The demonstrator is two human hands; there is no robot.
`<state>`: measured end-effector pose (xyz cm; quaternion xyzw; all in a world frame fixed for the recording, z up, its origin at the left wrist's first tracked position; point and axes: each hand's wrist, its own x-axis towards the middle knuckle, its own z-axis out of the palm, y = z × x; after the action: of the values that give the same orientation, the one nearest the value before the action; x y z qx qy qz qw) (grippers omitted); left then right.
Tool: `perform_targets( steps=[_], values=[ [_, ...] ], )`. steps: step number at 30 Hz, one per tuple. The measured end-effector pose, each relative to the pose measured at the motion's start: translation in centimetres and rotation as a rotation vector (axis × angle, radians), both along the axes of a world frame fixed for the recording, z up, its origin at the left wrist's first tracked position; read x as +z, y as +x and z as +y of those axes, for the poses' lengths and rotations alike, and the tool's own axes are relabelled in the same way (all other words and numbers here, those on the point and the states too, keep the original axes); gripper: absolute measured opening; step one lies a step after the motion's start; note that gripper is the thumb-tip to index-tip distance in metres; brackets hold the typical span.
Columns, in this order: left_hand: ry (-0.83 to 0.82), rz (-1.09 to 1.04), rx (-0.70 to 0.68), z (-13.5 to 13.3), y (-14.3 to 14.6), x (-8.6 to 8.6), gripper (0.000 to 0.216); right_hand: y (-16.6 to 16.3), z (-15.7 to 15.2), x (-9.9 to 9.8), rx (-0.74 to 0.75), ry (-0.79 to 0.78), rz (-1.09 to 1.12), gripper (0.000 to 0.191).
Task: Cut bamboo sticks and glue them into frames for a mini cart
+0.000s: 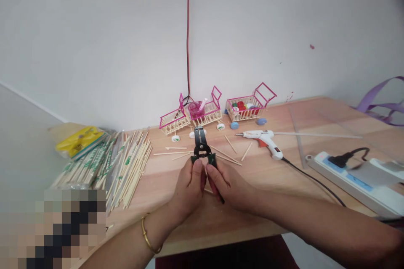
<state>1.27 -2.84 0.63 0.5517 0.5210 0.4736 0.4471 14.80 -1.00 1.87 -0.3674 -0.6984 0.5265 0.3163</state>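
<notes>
Both my hands are wrapped round the handles of a wire stripper with a dark flat head, which points away from me over the table. My left hand closes on one handle, thumb on top. Around the other handle is my right hand, also closed, with a dark red handle end showing below it. Whether a stick sits in the jaws I cannot make out. Loose cut sticks lie on the wood just beyond and beside my hands.
Small stick carts with pink rims stand along the wall. To the right are a white glue gun and a power strip. Bundled sticks and a yellow packet lie left. A blurred patch covers the lower left.
</notes>
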Motion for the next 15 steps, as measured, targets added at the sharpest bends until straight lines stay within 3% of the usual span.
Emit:
perform_targets(
  steps=[2,8,15],
  values=[
    [-0.007,-0.02,0.003,-0.08,0.19,0.05,0.042,0.07,-0.03,-0.07,0.007,0.006,0.015,0.031],
    [0.072,0.009,0.114,-0.16,0.92,-0.24,0.038,-0.49,-0.48,-0.63,-0.156,0.169,0.065,0.031],
    [-0.04,-0.087,-0.029,0.03,0.01,-0.3,0.04,0.1,0.09,-0.52,0.038,-0.044,0.029,0.036]
  ],
)
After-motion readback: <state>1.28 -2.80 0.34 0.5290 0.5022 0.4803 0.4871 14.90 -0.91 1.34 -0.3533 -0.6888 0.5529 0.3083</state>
